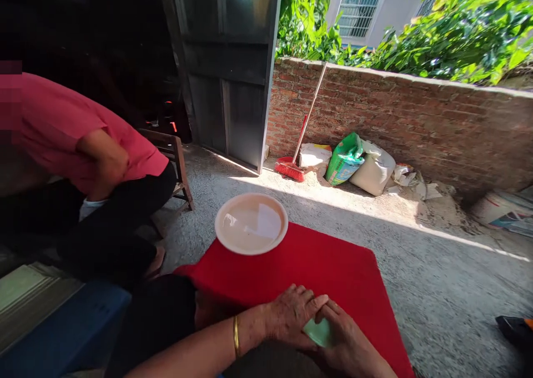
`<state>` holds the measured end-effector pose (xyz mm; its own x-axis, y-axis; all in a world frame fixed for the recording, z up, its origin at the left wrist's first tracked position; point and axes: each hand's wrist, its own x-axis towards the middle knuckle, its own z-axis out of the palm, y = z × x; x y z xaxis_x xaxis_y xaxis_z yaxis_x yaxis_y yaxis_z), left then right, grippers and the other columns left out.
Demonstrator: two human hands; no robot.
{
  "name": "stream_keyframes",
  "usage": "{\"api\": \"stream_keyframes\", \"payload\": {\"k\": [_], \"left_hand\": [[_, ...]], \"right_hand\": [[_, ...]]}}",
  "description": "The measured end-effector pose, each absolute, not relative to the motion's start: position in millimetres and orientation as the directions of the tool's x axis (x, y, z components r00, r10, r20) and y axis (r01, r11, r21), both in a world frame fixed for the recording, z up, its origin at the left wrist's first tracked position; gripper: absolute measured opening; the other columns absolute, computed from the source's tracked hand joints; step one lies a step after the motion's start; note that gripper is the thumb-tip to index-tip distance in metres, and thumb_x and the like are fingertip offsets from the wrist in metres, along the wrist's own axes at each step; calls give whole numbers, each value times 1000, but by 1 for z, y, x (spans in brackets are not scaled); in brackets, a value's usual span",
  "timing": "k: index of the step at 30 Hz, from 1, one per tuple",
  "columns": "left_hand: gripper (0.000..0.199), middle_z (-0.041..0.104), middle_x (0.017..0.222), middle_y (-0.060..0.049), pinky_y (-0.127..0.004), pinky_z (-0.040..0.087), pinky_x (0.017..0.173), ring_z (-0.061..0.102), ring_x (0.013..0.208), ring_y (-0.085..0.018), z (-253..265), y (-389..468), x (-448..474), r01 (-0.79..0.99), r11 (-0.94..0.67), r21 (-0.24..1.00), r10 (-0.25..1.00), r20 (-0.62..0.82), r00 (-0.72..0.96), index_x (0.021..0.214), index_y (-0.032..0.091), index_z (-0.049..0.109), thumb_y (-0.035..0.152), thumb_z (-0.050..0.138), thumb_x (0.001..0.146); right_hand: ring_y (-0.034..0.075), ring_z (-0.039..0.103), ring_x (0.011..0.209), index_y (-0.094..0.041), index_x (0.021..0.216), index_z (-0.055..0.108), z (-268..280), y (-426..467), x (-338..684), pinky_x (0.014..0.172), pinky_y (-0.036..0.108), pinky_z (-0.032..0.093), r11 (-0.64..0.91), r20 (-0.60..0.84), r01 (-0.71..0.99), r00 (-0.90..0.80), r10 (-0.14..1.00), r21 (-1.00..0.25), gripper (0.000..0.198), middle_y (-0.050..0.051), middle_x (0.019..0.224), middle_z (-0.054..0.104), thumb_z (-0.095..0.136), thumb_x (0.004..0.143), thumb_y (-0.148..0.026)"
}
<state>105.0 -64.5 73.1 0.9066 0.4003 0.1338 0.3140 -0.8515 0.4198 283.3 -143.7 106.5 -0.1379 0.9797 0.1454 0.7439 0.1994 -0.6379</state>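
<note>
Low in the head view, my left hand (291, 314), with a gold bracelet (237, 336) on the wrist, meets my right hand (347, 342) at the fingers. A smooth, pale green thing (318, 332) shows between the two palms. Both hands are closed around it, and most of it is hidden, so its kind is unclear. Under the hands spreads a red cloth (328, 256) over a small table. On the cloth's far left corner rests a wide, pale basin (251, 250) with water in it, apart from my hands.
To the left, a person in a red shirt (91, 128) bends forward on a wooden chair (180, 167). A dark metal door (227, 78) stands behind the basin. Along the brick wall (416, 111) are a red broom (290, 170), a green sack (345, 159) and a white sack (375, 170).
</note>
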Motion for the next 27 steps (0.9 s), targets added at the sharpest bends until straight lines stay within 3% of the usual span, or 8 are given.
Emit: {"api": "stream_keyframes", "payload": {"k": [3,6,8,11,15,20,23,27], "left_hand": [[92,61,128,-17,-51,45,97,60,110,-34,72,-59,127,361,-854,374,424,100,900,156,24,25,65,61,82],[84,58,131,-16,-52,42,102,58,116,-35,78,-38,141,551,-737,391,613,44,789,154,28,34,59,64,81],[78,56,133,-17,-51,41,103,55,119,-36,84,-21,151,688,-590,422,762,11,647,151,25,39,54,62,83],[71,50,139,-23,-54,39,106,50,125,-40,85,-7,177,768,-444,462,862,-14,507,148,18,45,48,58,85],[69,41,148,-22,-59,34,108,43,132,-42,67,-20,239,670,-531,519,786,5,618,149,22,45,46,57,86],[64,42,149,-19,-64,29,109,42,133,-41,46,-31,295,584,-625,519,691,19,723,147,29,48,51,56,87],[58,47,144,-18,-60,28,110,46,129,-38,56,-15,274,696,-561,447,777,-4,629,142,30,54,51,58,87],[51,55,131,-17,-56,33,106,54,119,-36,78,16,201,900,-289,328,947,-43,319,139,29,57,45,55,91]], "right_hand": [[28,62,113,-28,99,72,95,-146,321,99,43,51,152,94,704,-120,988,-693,33,9,123,66,70,73,-47],[30,60,117,-26,92,72,61,-144,377,104,48,47,40,272,744,193,943,-667,44,11,123,64,62,74,-65],[34,62,111,-24,90,71,33,-146,411,100,52,48,-138,355,789,416,837,-599,60,14,113,64,50,73,-77],[38,64,102,-23,97,71,0,-154,436,90,56,51,-460,289,776,602,744,-433,70,19,110,64,34,77,-80],[39,67,95,-23,115,68,-10,-163,430,82,56,52,-562,233,787,613,754,-253,72,21,120,64,28,83,-73],[36,70,83,-24,117,67,-7,-161,429,76,53,53,-531,209,828,560,802,-179,66,20,120,65,30,85,-68],[36,70,85,-23,116,68,-8,-161,433,76,52,53,-525,203,837,547,812,-153,61,20,120,65,35,86,-65],[36,69,90,-22,119,67,-1,-162,427,79,50,53,-533,178,837,547,818,-119,56,19,121,65,40,89,-60]]}}
